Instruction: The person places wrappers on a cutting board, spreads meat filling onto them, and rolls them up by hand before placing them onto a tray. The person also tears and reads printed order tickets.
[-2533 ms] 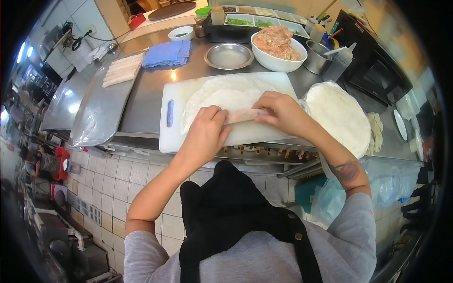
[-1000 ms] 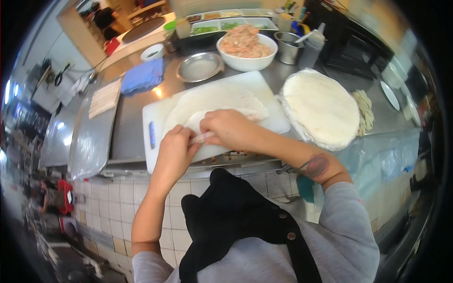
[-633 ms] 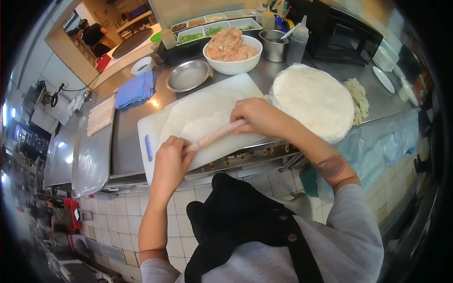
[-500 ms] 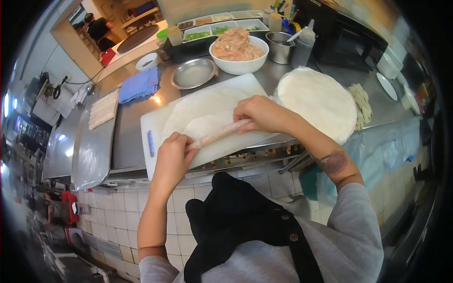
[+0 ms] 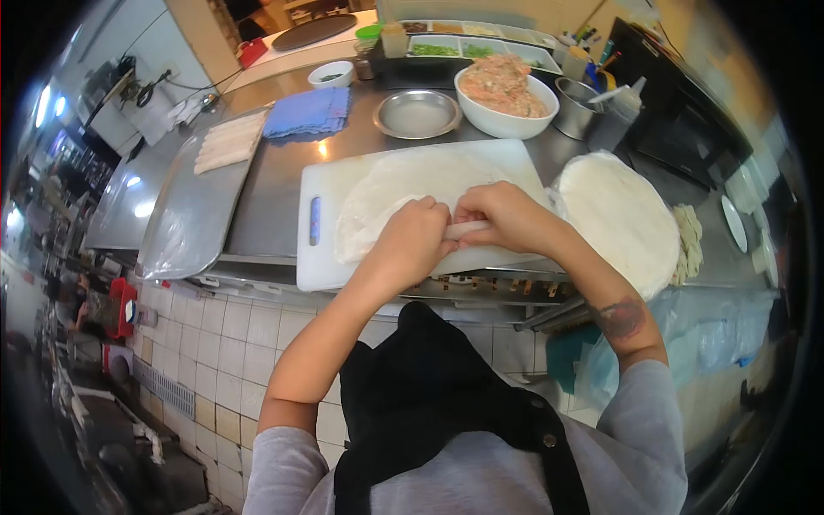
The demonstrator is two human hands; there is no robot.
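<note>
Head view, roll: a pale, slim roll is being held at the near side of the white cutting board; contact with the board is being hidden.
Wrapper: a thin wrapper is lying spread on the board, just beyond the hands.
Left hand: roll is being pinched, thumb against fingers.
Right hand: roll is being pinched likewise, close beside the left.
Handling: softness, lightness and easy tearing are being judged likely; tackiness possible.
Hold: light pinching near both ends is being favoured, without squeezing the middle.
</note>
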